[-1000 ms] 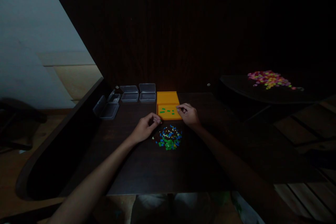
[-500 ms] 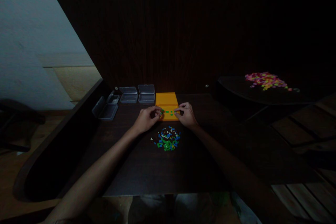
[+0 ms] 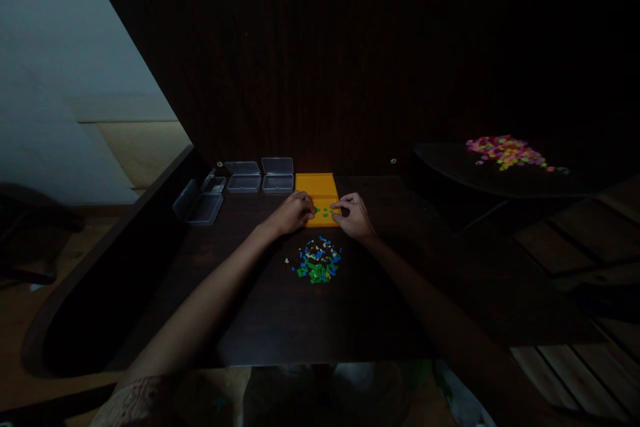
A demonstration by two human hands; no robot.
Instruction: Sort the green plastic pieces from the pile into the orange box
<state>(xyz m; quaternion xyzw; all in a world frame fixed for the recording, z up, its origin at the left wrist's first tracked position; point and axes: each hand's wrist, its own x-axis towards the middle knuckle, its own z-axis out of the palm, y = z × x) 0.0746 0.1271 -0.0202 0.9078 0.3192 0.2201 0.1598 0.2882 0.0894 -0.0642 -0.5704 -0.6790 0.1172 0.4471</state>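
A yellow hinged box [image 3: 315, 183] lies open on the dark table, its lid folded back. Several small green toy bricks [image 3: 325, 215] rest in its near half. My left hand [image 3: 295, 212] reaches over the box's left side with curled fingers, and its fingertips hide whatever is in them. From the right, my right hand [image 3: 355, 217] brings thumb and index finger around a small green brick [image 3: 331, 212] at the box's right edge. Just in front of the box lies a loose pile of tiny green, blue and white bricks [image 3: 317, 270].
Clear plastic cases with raised lids, including one case [image 3: 278, 183] beside the box and another [image 3: 205, 209] farther left, stand along the table's back left. A heap of pink and yellow pieces [image 3: 507, 152] lies on a dark surface at right. A raised side panel [image 3: 115, 267] borders the left.
My left hand has moved farther over the box's left side, covering the green brick that showed at its fingertips. My right hand stays nearly in place. The view has shifted slightly.
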